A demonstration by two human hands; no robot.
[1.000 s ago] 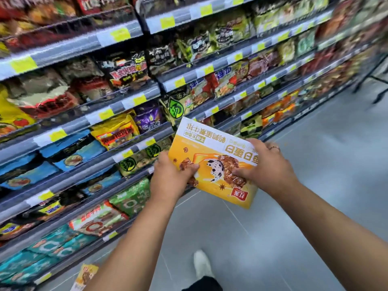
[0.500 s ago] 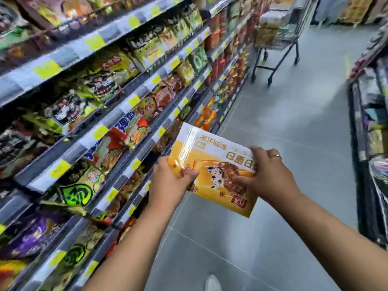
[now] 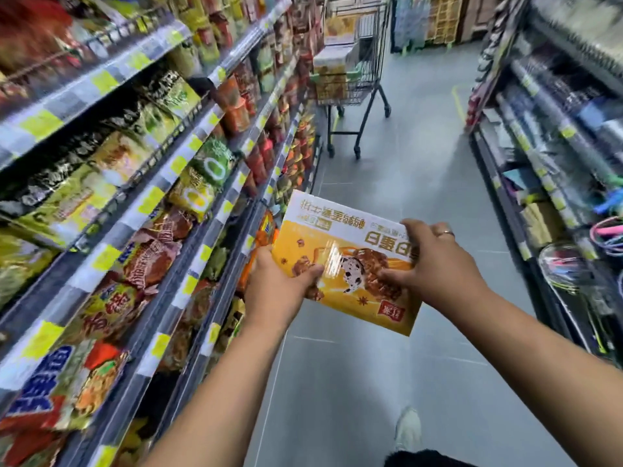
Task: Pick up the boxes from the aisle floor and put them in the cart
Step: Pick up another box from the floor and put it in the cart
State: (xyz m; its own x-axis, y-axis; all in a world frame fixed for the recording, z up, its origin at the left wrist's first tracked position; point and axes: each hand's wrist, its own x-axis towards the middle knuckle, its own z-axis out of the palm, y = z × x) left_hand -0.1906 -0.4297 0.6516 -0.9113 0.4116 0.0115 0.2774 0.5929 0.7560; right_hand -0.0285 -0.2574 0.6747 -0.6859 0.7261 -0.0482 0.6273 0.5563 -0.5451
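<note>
Blurred badly all down the left shelves (image 3: pixel 188 146), so hardly a packet name to read; just big white characters on a blue bag (image 3: pixel 40 382) in the bottom corner, smeared past reading. Yellow price tags (image 3: pixel 150 199) along every rail, figures illegible.

Cut off by the top edge: the cart (image 3: pixel 367 79), parked well up the aisle beside the left shelving, pale boxes (image 3: pixel 332 62) stacked inside, print too small to make out.

Out front, over the grey floor (image 3: pixel 404 163) and well short of the cart: the yellow-and-white box (image 3: pixel 350 261), tilted, upside down to the viewer. Large Chinese characters along its white band, a small red brand square near the lower corner, a speckled egg pictured mid-face, part of it hidden under both hands.

Gripped at its left edge by the left hand (image 3: pixel 279 284), thumb curled over the top, fingers underneath out of sight. Held on the right by the right hand (image 3: pixel 438 264), thumb pressed on the printed face, fingers hooked over the far edge, a ring (image 3: pixel 444 233) on one.

On the right shelving (image 3: pixel 539 146), possibly rackets, hard to say. Down low, one white shoe (image 3: pixel 408 429).
</note>
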